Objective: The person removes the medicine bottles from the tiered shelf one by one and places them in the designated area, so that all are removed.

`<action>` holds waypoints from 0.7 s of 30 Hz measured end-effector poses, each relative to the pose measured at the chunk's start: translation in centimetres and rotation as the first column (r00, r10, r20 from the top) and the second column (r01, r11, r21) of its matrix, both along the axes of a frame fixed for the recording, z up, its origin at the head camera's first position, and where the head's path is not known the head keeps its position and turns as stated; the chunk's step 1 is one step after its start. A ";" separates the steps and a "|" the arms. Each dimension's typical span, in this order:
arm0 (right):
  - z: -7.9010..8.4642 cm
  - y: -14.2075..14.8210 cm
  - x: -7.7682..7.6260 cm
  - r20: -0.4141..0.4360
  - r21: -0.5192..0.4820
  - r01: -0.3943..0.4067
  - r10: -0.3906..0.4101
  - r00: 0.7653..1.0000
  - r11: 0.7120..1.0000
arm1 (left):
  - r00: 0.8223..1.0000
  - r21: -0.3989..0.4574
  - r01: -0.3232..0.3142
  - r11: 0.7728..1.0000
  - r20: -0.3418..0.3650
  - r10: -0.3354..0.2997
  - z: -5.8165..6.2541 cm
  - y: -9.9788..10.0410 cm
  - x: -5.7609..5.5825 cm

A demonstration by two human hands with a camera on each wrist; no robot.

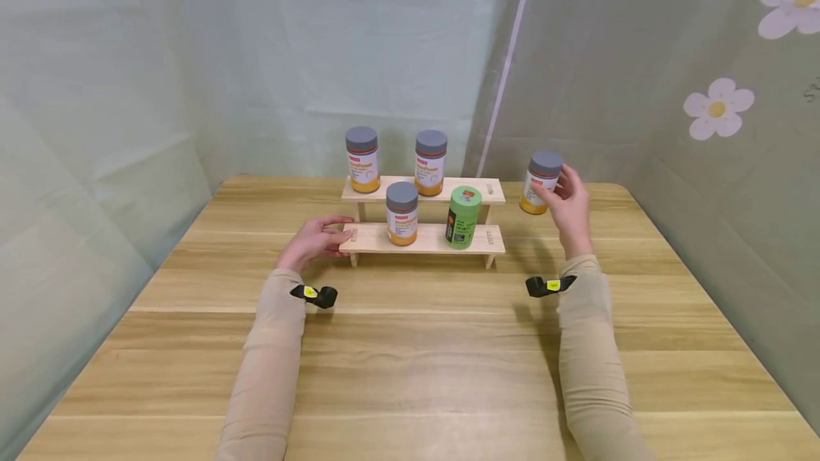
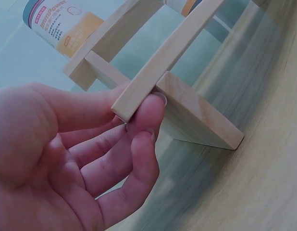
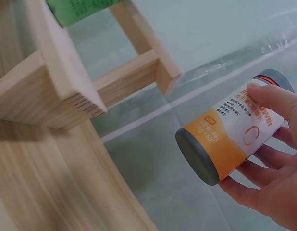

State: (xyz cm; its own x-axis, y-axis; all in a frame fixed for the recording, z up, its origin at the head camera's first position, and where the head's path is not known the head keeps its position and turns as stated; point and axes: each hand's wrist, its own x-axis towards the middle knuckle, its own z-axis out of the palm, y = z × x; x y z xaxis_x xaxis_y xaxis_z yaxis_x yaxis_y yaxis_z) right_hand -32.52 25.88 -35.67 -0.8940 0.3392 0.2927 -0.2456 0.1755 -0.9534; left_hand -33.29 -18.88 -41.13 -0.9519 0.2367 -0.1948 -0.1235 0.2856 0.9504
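A two-tier wooden rack [image 1: 423, 239] stands on the table. My left hand [image 1: 318, 239] pinches the left end of its lower shelf between thumb and fingers, as the left wrist view shows at the board's end [image 2: 139, 91]. To the right of the rack, my right hand [image 1: 569, 206] grips a white-and-orange supplement bottle [image 1: 540, 183] with a grey lid, held in the air. The right wrist view shows thumb and fingers around this bottle [image 3: 240, 130]. On the lower shelf stand a similar bottle [image 1: 401, 215] and a green bottle [image 1: 463, 219].
Two more grey-lidded bottles, one at the left [image 1: 363, 162] and one near the middle [image 1: 430, 164], stand on the upper shelf. The wood-grain table [image 1: 416, 361] stretches in front of the rack. A pale curtain [image 1: 384, 41] hangs behind it.
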 end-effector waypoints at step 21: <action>-1.9 0.9 -0.3 0.075 0.175 -0.095 0.083 0.994 0.980 | 1.000 0.026 -0.009 1.000 0.030 0.008 0.1 -0.1 0.2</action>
